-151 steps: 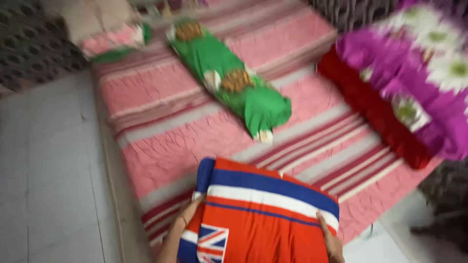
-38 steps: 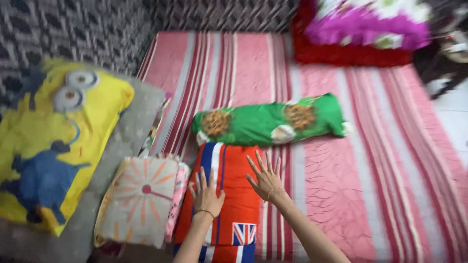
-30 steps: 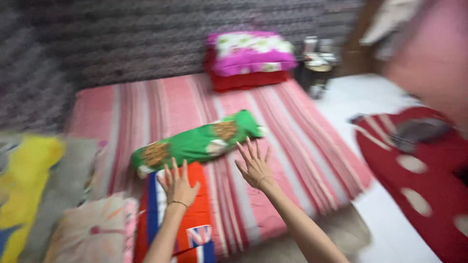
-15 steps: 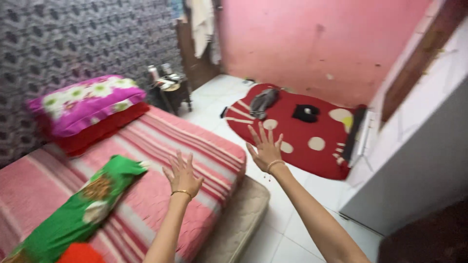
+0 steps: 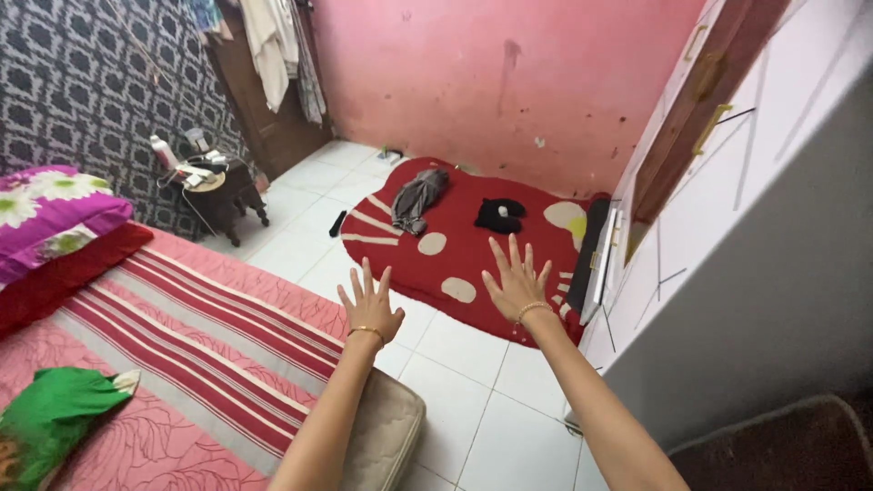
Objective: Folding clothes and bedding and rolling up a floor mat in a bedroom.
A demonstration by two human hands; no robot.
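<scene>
1. Head view, far left: the green bolster [image 5: 55, 420] lies on the pink striped bedcover [image 5: 195, 341], with the purple flowered pillow [image 5: 50, 209] stacked on a red one behind it.
2. My left hand [image 5: 370, 307] hangs above the mattress corner [image 5: 391, 427], fingers spread wide, gripping nothing.
3. My right hand [image 5: 518, 284] is raised over the red rug [image 5: 473, 245], fingers likewise splayed and empty.
4. On the rug lie a grey cloth [image 5: 420, 195] and a black item [image 5: 499, 215], both well apart from my palms.
5. At right stands the white wardrobe [image 5: 727, 245]. I'd judge it wise to keep both palms level and steady the view before reaching anywhere.
</scene>
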